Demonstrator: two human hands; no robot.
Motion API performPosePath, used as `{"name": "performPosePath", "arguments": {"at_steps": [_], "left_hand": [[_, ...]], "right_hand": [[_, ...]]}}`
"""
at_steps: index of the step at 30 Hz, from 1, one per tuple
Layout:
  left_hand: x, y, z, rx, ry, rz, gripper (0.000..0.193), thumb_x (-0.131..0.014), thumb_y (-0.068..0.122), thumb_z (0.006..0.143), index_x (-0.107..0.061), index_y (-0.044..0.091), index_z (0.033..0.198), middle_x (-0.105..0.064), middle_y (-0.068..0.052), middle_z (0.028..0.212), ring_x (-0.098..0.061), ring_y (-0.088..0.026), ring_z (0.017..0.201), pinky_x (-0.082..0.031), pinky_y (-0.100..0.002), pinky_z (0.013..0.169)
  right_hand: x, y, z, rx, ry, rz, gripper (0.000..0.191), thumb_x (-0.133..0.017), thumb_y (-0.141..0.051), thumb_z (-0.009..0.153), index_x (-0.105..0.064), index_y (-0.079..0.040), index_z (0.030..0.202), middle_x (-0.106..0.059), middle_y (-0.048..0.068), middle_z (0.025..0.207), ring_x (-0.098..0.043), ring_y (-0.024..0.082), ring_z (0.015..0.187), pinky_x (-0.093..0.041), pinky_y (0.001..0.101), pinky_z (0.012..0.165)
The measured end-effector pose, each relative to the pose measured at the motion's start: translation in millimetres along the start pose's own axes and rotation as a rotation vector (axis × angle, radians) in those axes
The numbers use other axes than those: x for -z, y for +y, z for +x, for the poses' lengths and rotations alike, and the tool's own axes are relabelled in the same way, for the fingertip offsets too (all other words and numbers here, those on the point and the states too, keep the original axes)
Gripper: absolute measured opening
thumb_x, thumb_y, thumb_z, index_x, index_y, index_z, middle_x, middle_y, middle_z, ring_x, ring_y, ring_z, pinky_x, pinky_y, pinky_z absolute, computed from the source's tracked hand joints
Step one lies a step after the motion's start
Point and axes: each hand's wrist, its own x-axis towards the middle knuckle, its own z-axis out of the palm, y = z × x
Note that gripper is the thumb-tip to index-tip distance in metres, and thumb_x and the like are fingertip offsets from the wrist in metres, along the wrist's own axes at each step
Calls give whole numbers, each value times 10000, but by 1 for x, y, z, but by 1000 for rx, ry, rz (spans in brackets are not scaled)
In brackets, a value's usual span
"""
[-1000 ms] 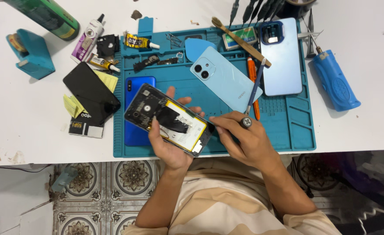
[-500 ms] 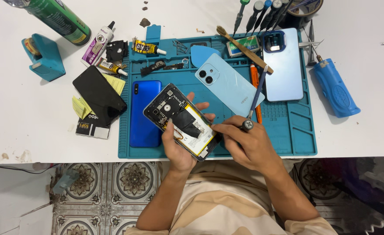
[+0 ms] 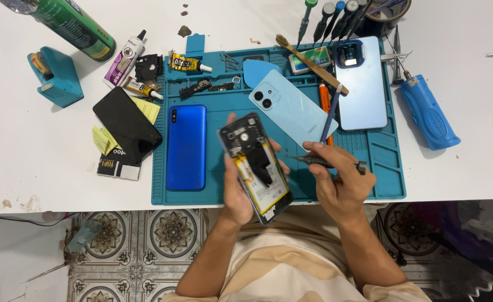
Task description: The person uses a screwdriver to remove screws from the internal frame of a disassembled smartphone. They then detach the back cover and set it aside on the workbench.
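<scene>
My left hand (image 3: 236, 190) holds an opened phone (image 3: 256, 166) with its back cover off, battery and black flex visible, tilted above the front edge of the teal repair mat (image 3: 380, 184). My right hand (image 3: 338, 182) grips a small dark screwdriver (image 3: 320, 162) whose tip points left toward the phone's right side. A dark blue back cover (image 3: 186, 146) lies flat on the mat to the left of my left hand. A light blue phone back (image 3: 291, 114) lies tilted just beyond the opened phone.
A pale blue phone back (image 3: 362, 84), a brush (image 3: 308, 56) and several screwdrivers (image 3: 336, 17) lie at the mat's far right. A blue electric tool (image 3: 430, 114), a green can (image 3: 73, 25), glue tubes (image 3: 126, 56), a black screen (image 3: 126, 124) and a teal holder (image 3: 56, 75) sit on the white table.
My left hand has turned the opened phone more upright and nearer me. My right hand moved right, drawing the screwdriver slightly away from the phone.
</scene>
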Motion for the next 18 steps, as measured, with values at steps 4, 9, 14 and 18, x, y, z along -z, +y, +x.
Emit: {"name": "performPosePath", "arguments": {"at_steps": [4,9,14,18], "left_hand": [[-2,1,0,65,-94,162,788,-335,575,1104,-64,145,1707,-572,-179,1260,-639,-239,1026,-574,-422,909],[-6,1,1,114,-133,190,778,-330,563,1108,-101,117,1703,-570,-161,1265,-611,-219,1052,-551,-415,935],[-11,0,0,142,-125,196,772,-312,563,1113,-93,118,1705,-566,-156,1263,-600,-218,1060,-552,-415,945],[-11,1,1,147,-148,237,770,-311,544,1101,-74,112,1694,-551,-160,1281,-591,-228,1113,-554,-420,954]], "right_hand": [[-2,6,-7,-80,81,-17,250,-749,-135,956,-659,21,1128,-740,113,921,-718,152,747,-509,208,572],[0,10,-8,-149,94,-31,162,-753,-108,1006,-668,12,1075,-734,114,949,-696,126,723,-483,201,548],[3,6,-2,-119,60,-76,146,-774,-73,976,-682,17,1044,-735,115,941,-696,156,737,-499,235,610],[4,2,3,-106,54,-107,102,-766,-8,972,-691,12,1039,-739,111,918,-707,156,749,-520,245,644]]}}
